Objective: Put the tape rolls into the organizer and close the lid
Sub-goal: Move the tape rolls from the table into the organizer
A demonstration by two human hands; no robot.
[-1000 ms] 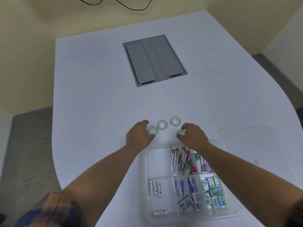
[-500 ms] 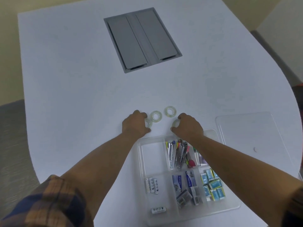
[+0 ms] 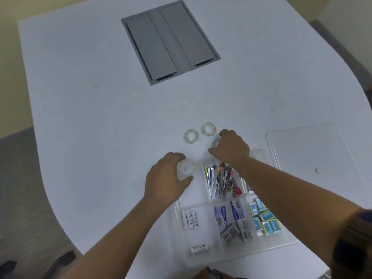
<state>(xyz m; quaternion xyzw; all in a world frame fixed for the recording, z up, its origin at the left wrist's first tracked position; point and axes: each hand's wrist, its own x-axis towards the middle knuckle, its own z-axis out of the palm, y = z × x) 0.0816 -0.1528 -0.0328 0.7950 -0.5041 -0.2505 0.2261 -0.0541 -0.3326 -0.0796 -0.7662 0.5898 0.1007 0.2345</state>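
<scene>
Two clear tape rolls lie flat on the white table, one (image 3: 191, 136) to the left and one (image 3: 208, 129) just right of it. My left hand (image 3: 167, 178) holds a third tape roll (image 3: 186, 169) over the near-left corner of the clear organizer (image 3: 285, 243). My right hand (image 3: 231, 147) is closed over a fourth tape roll (image 3: 215, 142), mostly hidden under the fingers, just beyond the organizer's far edge. The organizer's clear lid (image 3: 310, 150) lies flat on the table to the right.
The organizer holds staplers and pens, batteries, staple boxes and small blue packets in separate compartments. A grey cable hatch (image 3: 170, 41) is set into the table farther back. The table's curved edge runs along the left and right.
My left hand has lifted a tape roll off the table and drawn it back toward the organizer's near-left compartment. My right hand stays on its roll.
</scene>
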